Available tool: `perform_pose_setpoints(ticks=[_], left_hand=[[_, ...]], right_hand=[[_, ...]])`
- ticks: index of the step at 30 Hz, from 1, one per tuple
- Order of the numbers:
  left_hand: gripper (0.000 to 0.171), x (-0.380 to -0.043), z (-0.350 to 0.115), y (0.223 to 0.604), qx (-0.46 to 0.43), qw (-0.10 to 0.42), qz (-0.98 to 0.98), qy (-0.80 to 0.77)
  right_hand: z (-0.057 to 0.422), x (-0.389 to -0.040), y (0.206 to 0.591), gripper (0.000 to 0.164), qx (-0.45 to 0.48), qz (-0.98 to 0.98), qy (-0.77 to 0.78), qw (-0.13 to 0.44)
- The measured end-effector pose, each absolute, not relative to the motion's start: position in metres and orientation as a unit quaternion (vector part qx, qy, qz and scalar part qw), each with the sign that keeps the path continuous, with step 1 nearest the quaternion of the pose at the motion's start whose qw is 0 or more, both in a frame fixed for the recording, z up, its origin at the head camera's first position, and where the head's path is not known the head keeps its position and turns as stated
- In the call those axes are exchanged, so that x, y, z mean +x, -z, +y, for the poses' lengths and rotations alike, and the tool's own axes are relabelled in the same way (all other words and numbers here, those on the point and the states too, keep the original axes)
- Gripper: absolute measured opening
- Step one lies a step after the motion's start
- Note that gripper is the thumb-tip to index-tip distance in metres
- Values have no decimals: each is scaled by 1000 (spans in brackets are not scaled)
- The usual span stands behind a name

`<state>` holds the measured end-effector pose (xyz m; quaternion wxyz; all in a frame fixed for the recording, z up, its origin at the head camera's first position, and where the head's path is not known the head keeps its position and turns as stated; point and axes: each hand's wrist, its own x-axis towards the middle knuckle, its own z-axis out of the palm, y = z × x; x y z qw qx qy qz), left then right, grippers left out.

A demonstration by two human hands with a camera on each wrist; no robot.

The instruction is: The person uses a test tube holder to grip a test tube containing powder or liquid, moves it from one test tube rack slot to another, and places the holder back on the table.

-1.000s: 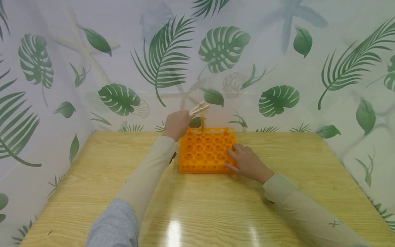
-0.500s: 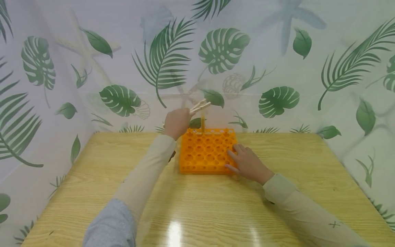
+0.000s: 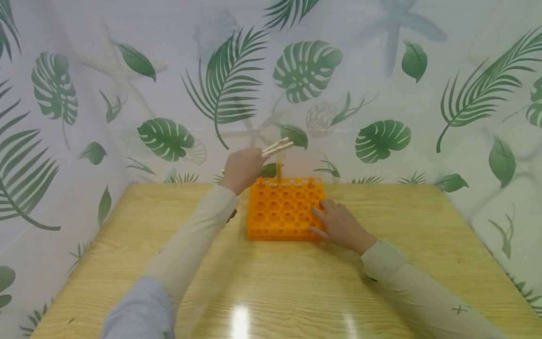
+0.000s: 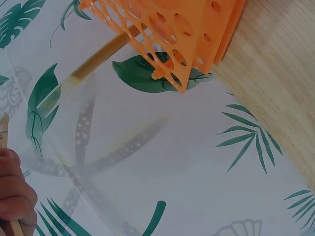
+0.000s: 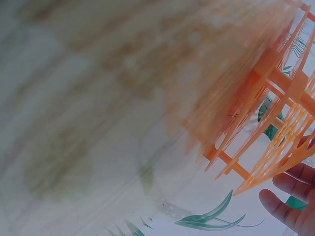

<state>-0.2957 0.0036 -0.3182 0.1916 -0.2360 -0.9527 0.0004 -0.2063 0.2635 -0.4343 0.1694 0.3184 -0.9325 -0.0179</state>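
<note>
My left hand [image 3: 242, 168] grips a wooden test tube clamp [image 3: 277, 147], held just above the back of an orange test tube rack [image 3: 281, 217]. A test tube [image 3: 278, 172] with amber liquid stands upright in the rack's back row. In the left wrist view the test tube [image 4: 93, 64] shows its whole upper part, with nothing around it; the clamp [image 4: 4, 132] is apart from its mouth, at the left edge. My right hand [image 3: 342, 225] rests its extended fingers on the rack's right side. In the right wrist view those fingers [image 5: 290, 189] lie against the rack's edge.
The rack stands on a wood-grain table [image 3: 271, 278], close to its back edge. Behind and beside the table hangs a white sheet [image 3: 330, 23] printed with green leaves. A small dark object [image 3: 231, 215] shows beside my left sleeve.
The clamp has shifted slightly to the right and tilted up, its jaws now past the test tube's top. My right hand and the rack hold their place; the head view has tipped slightly up.
</note>
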Motion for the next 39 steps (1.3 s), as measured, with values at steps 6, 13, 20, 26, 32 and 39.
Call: perform_pose_setpoints(ticks=[6, 13, 20, 26, 32, 39], left_hand=[[39, -289, 0, 316, -249, 191, -950, -6], [38, -280, -2, 315, -267, 188, -945, 10], [35, -266, -4, 311, -298, 174, -938, 40], [34, -257, -8, 309, -314, 170, -933, 50], [34, -249, -13, 310, -324, 175, -928, 56], [36, -241, -17, 309, -334, 170, -926, 55]], right_hand=[[264, -206, 435, 42, 321, -930, 18, 179], [263, -205, 435, 41, 321, -930, 17, 176], [263, -206, 435, 42, 317, -934, 15, 166], [264, -207, 434, 42, 318, -933, 19, 166], [265, -207, 434, 42, 317, -934, 21, 162], [264, -207, 435, 42, 321, -931, 25, 170]])
